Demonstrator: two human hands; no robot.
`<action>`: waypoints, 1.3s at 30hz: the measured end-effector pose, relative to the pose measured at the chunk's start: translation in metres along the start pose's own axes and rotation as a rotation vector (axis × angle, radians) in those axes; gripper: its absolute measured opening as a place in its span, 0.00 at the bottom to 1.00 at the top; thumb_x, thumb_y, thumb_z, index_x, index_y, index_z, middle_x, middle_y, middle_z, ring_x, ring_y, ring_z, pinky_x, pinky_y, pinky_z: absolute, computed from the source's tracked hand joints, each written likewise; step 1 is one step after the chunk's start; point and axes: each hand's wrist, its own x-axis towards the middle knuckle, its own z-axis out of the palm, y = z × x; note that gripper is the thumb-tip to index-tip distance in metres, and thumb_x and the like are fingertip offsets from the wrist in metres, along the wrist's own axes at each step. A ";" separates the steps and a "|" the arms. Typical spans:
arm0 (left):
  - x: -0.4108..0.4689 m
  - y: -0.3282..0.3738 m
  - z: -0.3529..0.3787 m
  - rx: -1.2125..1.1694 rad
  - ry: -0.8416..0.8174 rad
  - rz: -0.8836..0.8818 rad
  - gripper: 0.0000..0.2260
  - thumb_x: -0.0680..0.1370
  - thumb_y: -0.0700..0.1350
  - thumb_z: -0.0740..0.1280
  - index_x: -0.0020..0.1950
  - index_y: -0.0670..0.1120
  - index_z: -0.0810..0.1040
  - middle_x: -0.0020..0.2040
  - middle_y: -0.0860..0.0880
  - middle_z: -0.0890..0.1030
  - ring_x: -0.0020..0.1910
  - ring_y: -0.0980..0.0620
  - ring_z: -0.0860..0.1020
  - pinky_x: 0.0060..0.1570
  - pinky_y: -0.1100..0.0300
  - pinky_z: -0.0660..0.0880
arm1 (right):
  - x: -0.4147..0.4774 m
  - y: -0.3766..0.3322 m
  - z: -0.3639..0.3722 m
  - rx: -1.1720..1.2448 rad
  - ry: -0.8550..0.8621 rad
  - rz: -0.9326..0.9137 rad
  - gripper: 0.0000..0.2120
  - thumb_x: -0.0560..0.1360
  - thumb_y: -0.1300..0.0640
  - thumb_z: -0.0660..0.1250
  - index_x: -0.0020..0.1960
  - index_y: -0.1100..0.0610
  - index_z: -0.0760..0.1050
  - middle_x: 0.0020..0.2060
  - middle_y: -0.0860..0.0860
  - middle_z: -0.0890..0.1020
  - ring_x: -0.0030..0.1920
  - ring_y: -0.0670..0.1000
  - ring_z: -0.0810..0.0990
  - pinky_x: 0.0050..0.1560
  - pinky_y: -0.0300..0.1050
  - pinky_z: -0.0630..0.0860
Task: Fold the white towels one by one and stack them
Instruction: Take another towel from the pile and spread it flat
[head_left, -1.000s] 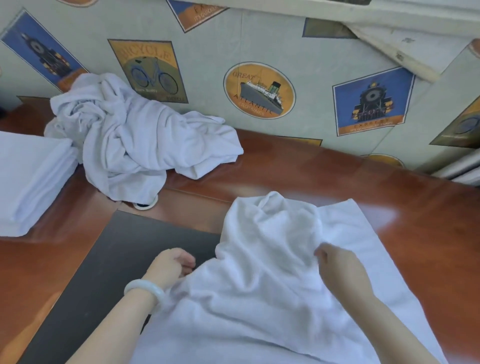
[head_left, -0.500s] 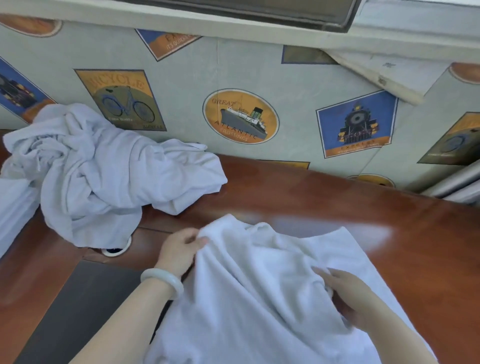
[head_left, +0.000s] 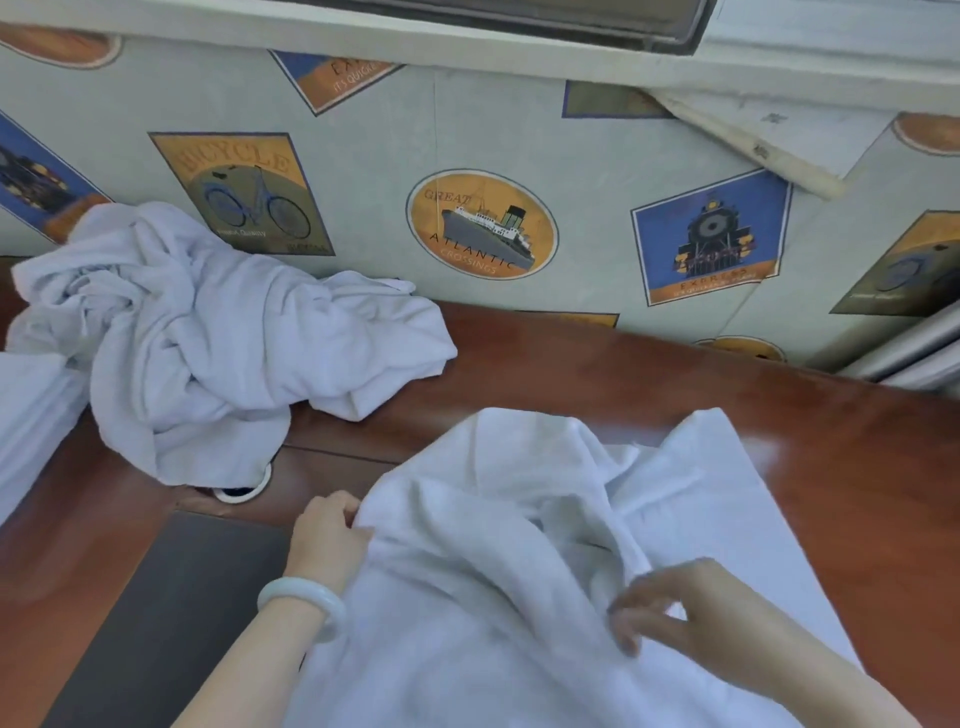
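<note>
The towel (head_left: 519, 597) lies rumpled on the table (head_left: 857, 467). The left hand (head_left: 330, 540) grips its left edge. The right hand (head_left: 691, 618) is over its folds, whether it grasps I cannot tell

White towel (head_left: 493, 597) rumpled – foreground, towel heap (head_left: 208, 353) back-left
</note>
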 end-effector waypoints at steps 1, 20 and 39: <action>0.001 0.000 0.001 0.021 -0.001 -0.010 0.06 0.75 0.33 0.64 0.48 0.43 0.76 0.50 0.44 0.76 0.50 0.42 0.75 0.49 0.49 0.75 | 0.004 0.009 0.004 -0.023 -0.006 0.097 0.08 0.74 0.44 0.68 0.38 0.43 0.81 0.40 0.37 0.84 0.37 0.40 0.81 0.36 0.35 0.74; 0.027 0.090 0.032 1.120 -0.657 0.622 0.18 0.78 0.42 0.62 0.68 0.50 0.68 0.60 0.45 0.74 0.53 0.41 0.78 0.44 0.53 0.70 | 0.016 0.058 -0.093 0.318 1.103 0.704 0.22 0.73 0.44 0.53 0.29 0.58 0.71 0.25 0.55 0.72 0.30 0.58 0.73 0.35 0.49 0.68; 0.084 0.121 -0.025 0.773 -0.653 0.400 0.06 0.80 0.43 0.60 0.52 0.48 0.76 0.41 0.50 0.79 0.35 0.53 0.79 0.34 0.61 0.73 | 0.177 0.032 -0.031 -0.386 0.275 -0.175 0.20 0.83 0.63 0.52 0.73 0.50 0.66 0.55 0.46 0.81 0.63 0.47 0.75 0.77 0.48 0.48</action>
